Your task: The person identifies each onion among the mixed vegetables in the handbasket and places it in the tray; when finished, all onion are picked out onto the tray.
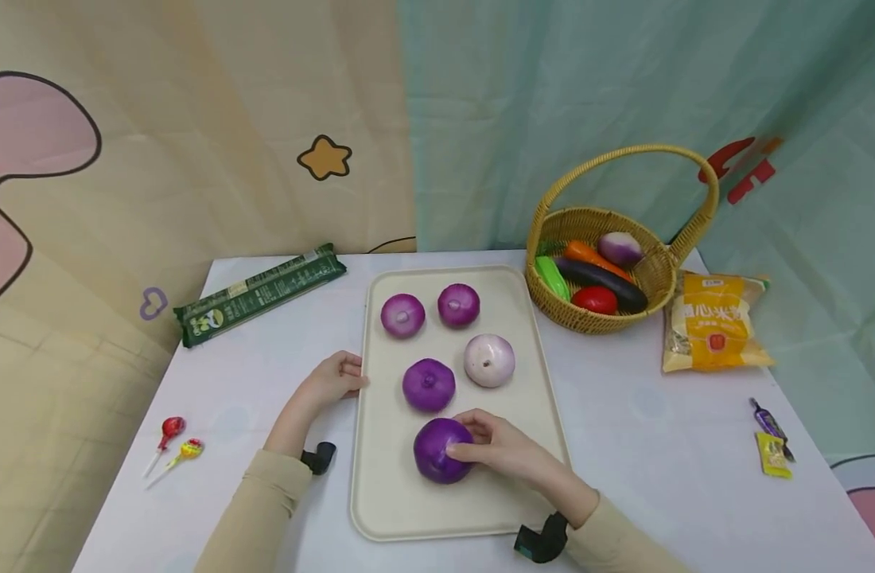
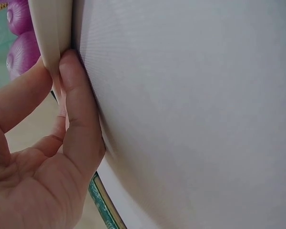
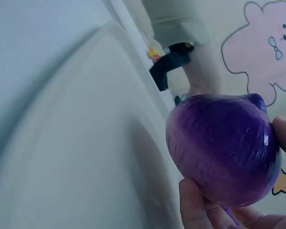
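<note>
In the head view, my right hand (image 1: 505,450) grips a dark purple onion (image 1: 441,451) over the near part of a cream tray (image 1: 387,509). Seen from the right wrist, this glossy onion (image 3: 224,148) lies between thumb and fingers, with a gap to the tray (image 3: 81,143) below. My left hand (image 1: 330,378) pinches the tray's left rim; the left wrist view has that rim (image 2: 52,33) between its fingertips. Elsewhere on the tray lie a purple onion (image 1: 429,385), a pale onion (image 1: 489,360) and two reddish-purple onions (image 1: 402,316) at the far end.
A wicker basket (image 1: 581,322) of vegetables stands at the back right, beside a yellow snack bag (image 1: 717,322). Small wrapped candies (image 1: 772,454) lie at the right. On the left are two lollipops (image 1: 173,430) and a long green packet (image 1: 262,294).
</note>
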Available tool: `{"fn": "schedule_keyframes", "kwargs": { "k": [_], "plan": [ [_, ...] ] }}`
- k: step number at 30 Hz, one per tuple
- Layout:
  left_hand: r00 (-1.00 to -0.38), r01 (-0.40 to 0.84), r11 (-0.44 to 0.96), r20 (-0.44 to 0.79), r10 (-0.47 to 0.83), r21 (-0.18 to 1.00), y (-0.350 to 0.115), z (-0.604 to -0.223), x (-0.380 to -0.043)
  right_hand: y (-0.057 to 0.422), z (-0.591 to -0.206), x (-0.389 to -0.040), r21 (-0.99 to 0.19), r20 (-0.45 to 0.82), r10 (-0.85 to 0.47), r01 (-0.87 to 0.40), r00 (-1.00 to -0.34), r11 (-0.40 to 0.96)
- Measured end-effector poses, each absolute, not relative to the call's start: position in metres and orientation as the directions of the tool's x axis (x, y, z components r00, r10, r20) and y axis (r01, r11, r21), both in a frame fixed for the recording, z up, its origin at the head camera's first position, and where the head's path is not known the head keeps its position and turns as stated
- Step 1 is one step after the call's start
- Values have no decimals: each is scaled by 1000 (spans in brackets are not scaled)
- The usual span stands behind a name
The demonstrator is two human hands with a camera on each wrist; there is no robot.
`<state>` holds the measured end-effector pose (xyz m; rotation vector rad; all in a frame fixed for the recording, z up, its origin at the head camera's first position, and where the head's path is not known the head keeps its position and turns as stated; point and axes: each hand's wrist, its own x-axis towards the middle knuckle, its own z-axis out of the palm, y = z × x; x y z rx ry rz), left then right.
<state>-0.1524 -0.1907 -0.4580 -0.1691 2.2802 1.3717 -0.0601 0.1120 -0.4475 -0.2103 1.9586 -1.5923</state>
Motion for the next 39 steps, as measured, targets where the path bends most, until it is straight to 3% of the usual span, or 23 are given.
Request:
{"fn": "schedule_keyframes", "kwargs": {
  "k": [6, 14, 21, 34, 39],
  "plan": [
    [-882, -339, 491, -453, 131, 802, -191, -460, -152, 92, -457, -51, -904, -364, -447, 195, -817, 380],
    [-882, -337, 487, -452, 137, 805, -191, -460, -154, 85, -462, -50, -911, -279, -364, 125, -888, 393],
    [-875, -346, 494, -464, 136, 798, -191, -459, -153, 90, -461, -53, -907, -251, -365, 86, -896, 412],
    [-879, -346, 498, -461, 125, 795, -191, -459, -154, 122, -444, -73, -904, -217, -373, 40, -902, 427],
    [-880, -339, 502, -457, 131, 796, -192, -459, -154, 155, -422, -96, -897, -178, -303, 28, -936, 441]
  ]
}}
